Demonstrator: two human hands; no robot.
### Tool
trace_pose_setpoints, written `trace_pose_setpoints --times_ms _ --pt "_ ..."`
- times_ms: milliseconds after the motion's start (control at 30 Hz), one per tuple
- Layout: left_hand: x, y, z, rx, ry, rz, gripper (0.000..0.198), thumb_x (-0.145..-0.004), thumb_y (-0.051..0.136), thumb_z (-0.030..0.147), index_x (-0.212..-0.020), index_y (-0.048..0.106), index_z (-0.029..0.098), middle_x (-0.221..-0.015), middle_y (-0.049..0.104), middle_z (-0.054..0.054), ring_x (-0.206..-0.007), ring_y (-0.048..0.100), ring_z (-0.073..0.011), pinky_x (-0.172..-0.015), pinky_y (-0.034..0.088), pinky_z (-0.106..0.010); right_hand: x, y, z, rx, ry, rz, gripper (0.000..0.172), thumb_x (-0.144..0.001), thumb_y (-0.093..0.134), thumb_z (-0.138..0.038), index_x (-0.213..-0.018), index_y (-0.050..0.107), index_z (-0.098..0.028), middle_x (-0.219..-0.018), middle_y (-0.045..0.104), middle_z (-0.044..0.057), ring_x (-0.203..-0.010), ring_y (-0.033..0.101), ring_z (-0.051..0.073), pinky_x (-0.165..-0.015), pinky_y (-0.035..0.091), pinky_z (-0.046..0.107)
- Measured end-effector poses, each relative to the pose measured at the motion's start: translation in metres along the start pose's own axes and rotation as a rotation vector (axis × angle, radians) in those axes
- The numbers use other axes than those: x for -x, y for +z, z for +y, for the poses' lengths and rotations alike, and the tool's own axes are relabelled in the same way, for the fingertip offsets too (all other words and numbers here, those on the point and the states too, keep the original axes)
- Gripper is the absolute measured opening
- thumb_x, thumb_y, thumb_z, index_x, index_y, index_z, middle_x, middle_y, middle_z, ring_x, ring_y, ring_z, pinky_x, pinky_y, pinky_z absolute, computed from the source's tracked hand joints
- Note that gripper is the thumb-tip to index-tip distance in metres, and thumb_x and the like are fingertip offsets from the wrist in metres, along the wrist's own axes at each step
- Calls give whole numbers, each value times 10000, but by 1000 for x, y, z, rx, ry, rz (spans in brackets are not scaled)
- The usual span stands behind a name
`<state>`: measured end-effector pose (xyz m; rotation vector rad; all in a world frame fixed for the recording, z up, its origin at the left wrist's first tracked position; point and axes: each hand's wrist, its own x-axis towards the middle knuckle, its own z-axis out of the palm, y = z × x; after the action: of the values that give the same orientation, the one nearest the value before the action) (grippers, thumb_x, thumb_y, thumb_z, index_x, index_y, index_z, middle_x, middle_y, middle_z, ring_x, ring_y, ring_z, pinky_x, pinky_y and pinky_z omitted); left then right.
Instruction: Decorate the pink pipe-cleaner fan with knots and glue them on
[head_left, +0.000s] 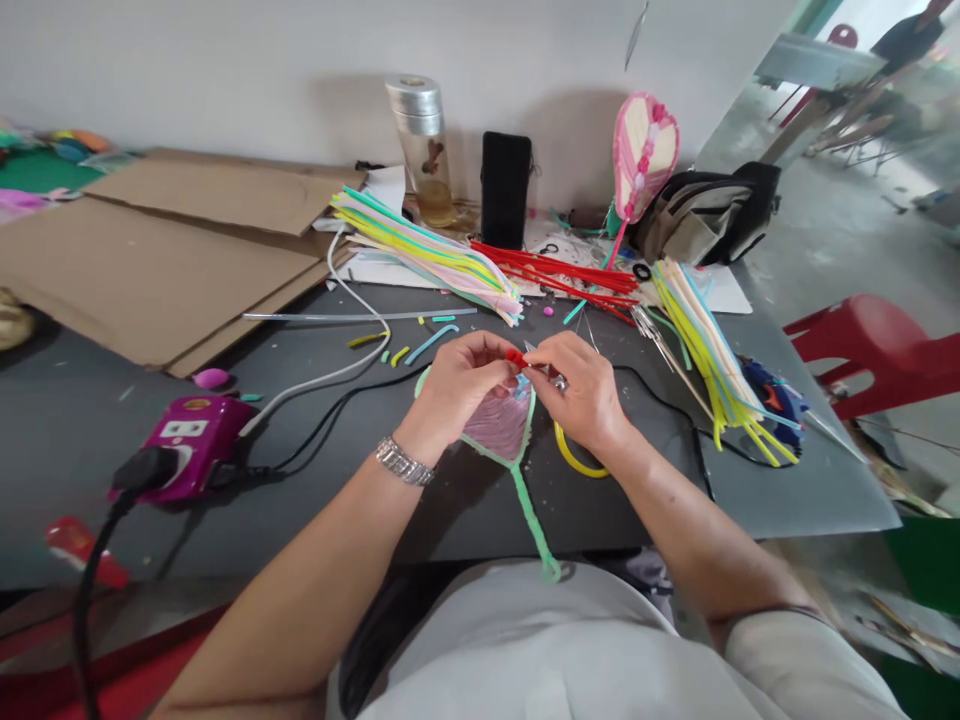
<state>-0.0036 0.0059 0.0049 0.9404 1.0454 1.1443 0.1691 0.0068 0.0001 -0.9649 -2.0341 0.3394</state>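
- The fingers of the left hand (469,385) are pinched nearly closed on a small red piece (515,357).
- The fingers of the right hand (581,390) are also pinched together, meeting the same red piece from the other side; a bit of metal shows by them, too small to tell what.
- Just below both hands is a lilac heart (499,430) edged in green, partly hidden by them; its green handle (531,515) points toward the person and ends in a small loop.
- A curved yellow stem (577,465) lies just beside the right hand.
- A metal watch (405,462) is on the left wrist.
- Beyond the left hand, short coloured bits (400,356) are scattered on the dark bench (300,545).
- Farther back lie red stems (555,270), between 2 mixed bundles: the left bundle (427,250) and the right bundle (709,350).
- Against the wall stand a bottle (431,150), a black phone (504,190) and a pink heart (646,160), with a bag (709,215) beside it.
- At far left are cardboard (172,260) and a purple socket box (191,425).
- A red chair (885,345) stands off to the right.
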Motion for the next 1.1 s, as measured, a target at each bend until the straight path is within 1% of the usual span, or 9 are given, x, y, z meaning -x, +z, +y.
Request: trace_pose_setpoints --times_ms 100,333,467,567,700,800,900,1000,1100 --pt "1 1 1 -14 -5 1 139 -624 758 171 -744 691 158 -625 673 14 -553 616 -97 -537 450 -206 1 -2 2 190 -121 -19 176 -1004 531 -189 -913 680 -212 -893 697 57 -886 631 183 -774 479 306" --pt "3 3 3 -85 69 68 121 -611 764 164 -712 700 147 -582 665 21 -530 603 -98 -532 445 -210 -6 -5 -2 566 -326 -74 223 -1020 513 -166 -857 661 -200 -883 696 53 -782 566 182 -670 398 329" --pt "3 3 4 -101 116 111 104 -596 737 144 -694 699 149 -588 677 20 -544 611 -107 -543 454 -215 -14 -4 -3 610 -351 -112 252 -1025 486 -174 -813 619 -201 -835 674 53 -766 555 189 -660 377 341" --pt "4 2 5 -108 118 118 115 -589 730 146 -700 702 150 -609 685 21 -567 615 -110 -558 460 -217 -17 -2 -2 512 -299 -101 223 -994 482 -158 -806 594 -201 -796 656 47 -759 566 185 -669 395 327" --pt "4 2 6 -170 139 113 125 -597 721 146 -722 713 151 -659 688 23 -621 622 -113 -587 462 -219 -14 2 -1 217 -124 -50 144 -909 512 -124 -802 569 -202 -758 622 17 -706 552 155 -663 409 292" --pt "6 2 6 -224 179 102 117 -624 696 154 -740 714 151 -687 698 14 -650 638 -125 -613 478 -230 -13 2 -3 -15 83 -57 83 -866 558 -159 -799 581 -203 -743 609 -13 -649 514 128 -630 396 272" --pt "6 1 6 -287 214 78 117 -646 669 151 -754 716 152 -698 712 4 -652 647 -133 -625 492 -242 -16 0 -6 -224 322 -95 68 -811 605 -200 -745 588 -198 -657 567 -44 -577 445 103 -567 347 255" --pt "5 0 4 -346 239 24 102 -662 659 145 -745 716 158 -673 711 3 -621 636 -132 -596 477 -240 -20 -3 -5 -453 544 -142 78 -739 625 -228 -686 584 -190 -590 517 -56 -544 390 87 -527 289 244" --pt "4 -3 3 -376 249 -40 91 -678 669 152 -749 725 164 -674 723 -3 -626 648 -137 -603 478 -244 -22 -4 0 -773 799 -266 95 -670 631 -257 -654 562 -195 -520 458 -73 -485 321 68 -486 214 235"
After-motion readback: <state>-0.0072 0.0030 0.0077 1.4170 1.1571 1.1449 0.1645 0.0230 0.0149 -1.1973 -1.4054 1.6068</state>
